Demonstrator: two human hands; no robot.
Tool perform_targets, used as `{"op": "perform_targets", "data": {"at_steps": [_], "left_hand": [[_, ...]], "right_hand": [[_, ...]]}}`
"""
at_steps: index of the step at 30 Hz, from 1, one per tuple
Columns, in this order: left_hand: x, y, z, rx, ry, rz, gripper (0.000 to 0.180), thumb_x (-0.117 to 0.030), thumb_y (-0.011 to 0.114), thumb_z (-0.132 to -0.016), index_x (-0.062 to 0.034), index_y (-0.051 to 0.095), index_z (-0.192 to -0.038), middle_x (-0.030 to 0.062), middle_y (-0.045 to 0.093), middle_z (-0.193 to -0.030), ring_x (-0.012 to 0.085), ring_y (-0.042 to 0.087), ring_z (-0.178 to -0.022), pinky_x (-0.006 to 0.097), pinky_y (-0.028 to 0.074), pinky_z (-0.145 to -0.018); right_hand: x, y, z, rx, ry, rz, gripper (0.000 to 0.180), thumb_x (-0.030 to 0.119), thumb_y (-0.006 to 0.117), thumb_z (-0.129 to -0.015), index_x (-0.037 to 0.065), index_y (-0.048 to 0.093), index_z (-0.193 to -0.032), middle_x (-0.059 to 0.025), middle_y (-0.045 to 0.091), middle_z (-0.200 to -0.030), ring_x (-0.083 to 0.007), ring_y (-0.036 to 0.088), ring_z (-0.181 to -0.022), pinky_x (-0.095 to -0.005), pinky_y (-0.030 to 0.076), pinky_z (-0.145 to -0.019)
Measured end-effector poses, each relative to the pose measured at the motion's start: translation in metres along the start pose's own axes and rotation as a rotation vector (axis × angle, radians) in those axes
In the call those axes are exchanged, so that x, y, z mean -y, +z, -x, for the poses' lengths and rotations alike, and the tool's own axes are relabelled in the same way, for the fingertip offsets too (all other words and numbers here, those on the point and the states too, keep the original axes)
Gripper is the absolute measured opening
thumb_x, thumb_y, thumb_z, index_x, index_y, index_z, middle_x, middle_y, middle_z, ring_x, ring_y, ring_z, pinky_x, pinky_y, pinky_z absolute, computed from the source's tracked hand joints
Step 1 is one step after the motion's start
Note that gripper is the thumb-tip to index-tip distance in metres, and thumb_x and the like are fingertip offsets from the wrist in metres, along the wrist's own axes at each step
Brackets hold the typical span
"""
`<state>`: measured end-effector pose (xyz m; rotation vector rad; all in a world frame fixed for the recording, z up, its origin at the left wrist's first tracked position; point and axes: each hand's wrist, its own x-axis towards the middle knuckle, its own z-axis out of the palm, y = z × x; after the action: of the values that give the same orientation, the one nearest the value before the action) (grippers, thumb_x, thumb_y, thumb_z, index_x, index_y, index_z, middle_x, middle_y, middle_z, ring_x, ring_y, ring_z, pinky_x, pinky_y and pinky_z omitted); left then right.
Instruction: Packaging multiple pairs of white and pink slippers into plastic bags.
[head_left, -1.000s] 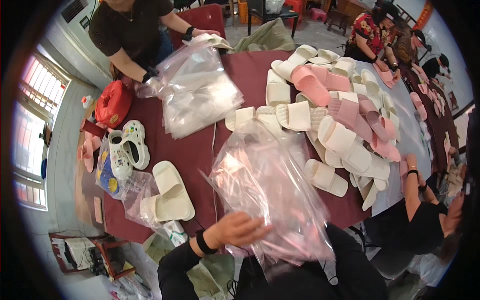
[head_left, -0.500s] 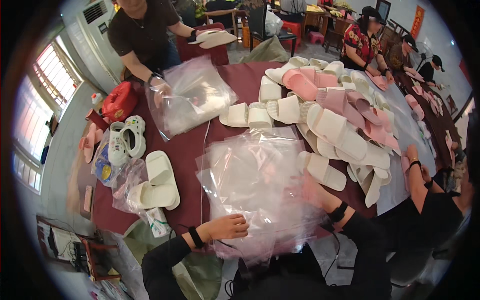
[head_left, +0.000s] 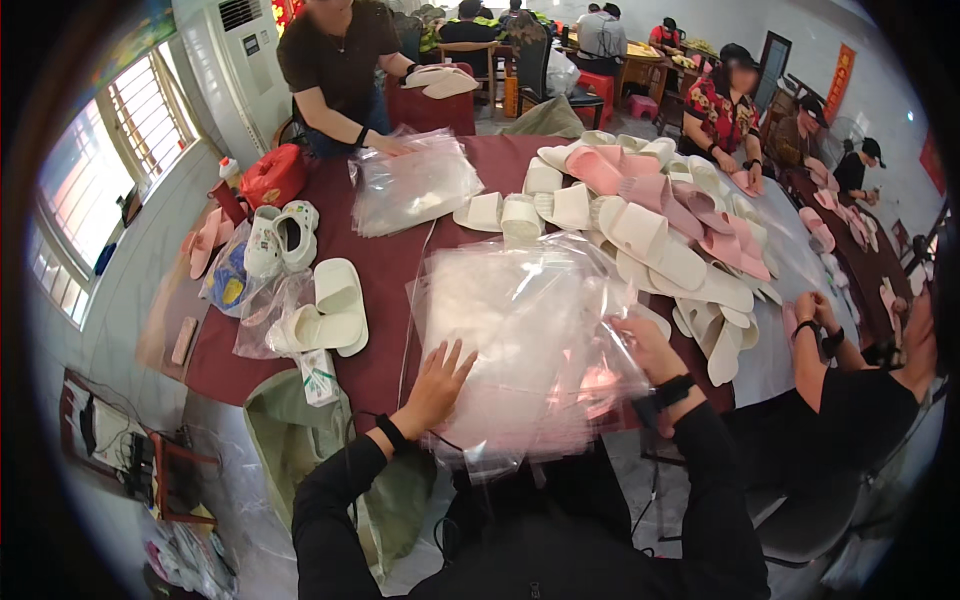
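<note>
A stack of clear plastic bags (head_left: 520,330) lies on the dark red table (head_left: 390,260) right in front of me. My left hand (head_left: 437,382) rests flat on the stack's near left corner, fingers spread. Under the top film at the stack's right side my right hand (head_left: 648,345) pinches a bag. Something pink shows through the plastic near the lower right. A pile of white and pink slippers (head_left: 660,220) lies beyond the bags to the right.
Across the table a person in a dark shirt presses on another stack of clear bags (head_left: 412,182). A bagged pair of white slippers (head_left: 325,315), white clogs (head_left: 280,235) and a red bag (head_left: 272,175) sit at left. A person's arms (head_left: 815,330) rest at the right edge.
The bags, held up and bunched in front of me a second ago, now lie spread flat on the table. My left hand went from gripping their lower edge to lying open on top.
</note>
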<state>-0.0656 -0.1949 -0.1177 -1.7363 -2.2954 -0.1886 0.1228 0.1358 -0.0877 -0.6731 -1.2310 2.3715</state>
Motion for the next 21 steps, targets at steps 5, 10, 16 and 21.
{"op": "perform_targets", "data": {"at_steps": [5,10,16,21], "left_hand": [[-0.017,0.025,0.021,-0.152,-0.066,0.281,0.021,-0.009,0.056,-0.074,-0.0051,0.064,-0.094,0.0162,0.057,-0.115,0.0346,0.055,-0.100,0.044,0.042,-0.083],[0.016,0.002,0.019,0.047,-0.127,0.251,0.021,-0.005,0.056,-0.069,-0.0047,0.063,-0.089,0.0125,0.057,-0.117,0.0299,0.054,-0.103,0.041,0.043,-0.084],[0.038,0.006,-0.021,0.169,0.458,0.221,0.009,-0.007,0.061,-0.071,-0.0040,0.061,-0.080,0.0098,0.057,-0.119,0.0282,0.053,-0.112,0.038,0.044,-0.089],[0.039,0.000,-0.019,0.398,0.234,0.492,0.014,-0.008,0.059,-0.077,-0.0040,0.064,-0.089,0.0087,0.060,-0.112,0.0253,0.058,-0.102,0.037,0.046,-0.085]], "right_hand": [[0.010,-0.039,0.027,-0.039,0.493,0.013,0.018,0.003,0.050,-0.087,-0.002,0.056,-0.103,-0.0105,0.064,-0.094,-0.0200,0.063,-0.081,-0.0313,0.053,-0.075],[0.051,0.029,0.050,0.227,-0.108,0.570,0.025,0.013,0.055,-0.088,-0.003,0.057,-0.107,-0.0051,0.064,-0.094,-0.0118,0.061,-0.082,-0.0235,0.048,-0.074],[0.099,0.030,0.048,-0.144,-0.565,1.052,0.032,0.013,0.054,-0.090,-0.003,0.050,-0.118,-0.0009,0.058,-0.093,-0.0063,0.056,-0.082,-0.0187,0.046,-0.070],[0.094,0.051,0.068,-0.016,-0.713,0.652,0.037,0.021,0.052,-0.090,-0.001,0.051,-0.119,-0.0048,0.060,-0.101,-0.0109,0.057,-0.086,-0.0227,0.047,-0.071]]}}
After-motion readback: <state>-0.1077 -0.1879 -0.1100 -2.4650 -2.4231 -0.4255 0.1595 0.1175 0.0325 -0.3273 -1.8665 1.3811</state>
